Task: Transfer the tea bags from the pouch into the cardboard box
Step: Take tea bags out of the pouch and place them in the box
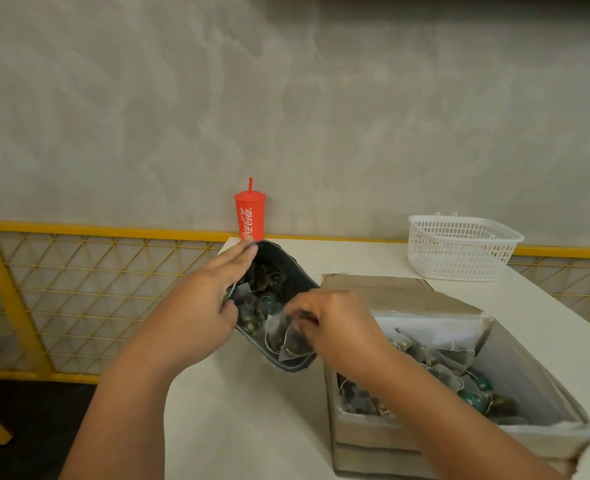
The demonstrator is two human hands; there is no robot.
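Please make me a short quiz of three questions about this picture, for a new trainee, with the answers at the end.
1. Fill in: the left hand holds open the dark ____.
2. The pinched tea bags are in: A) the left hand; B) the right hand; C) neither of the hands.
3. True or false: the cardboard box is empty.

Key: 1 pouch; 2 B; 3 false, tea bags already lie in it.

Right hand (335, 323) fingertips blurred at tea bag (295, 344); forearm (442, 403) hides cardboard box (528, 368) left interior; left hand (200, 306) covers pouch (286, 268) rim.
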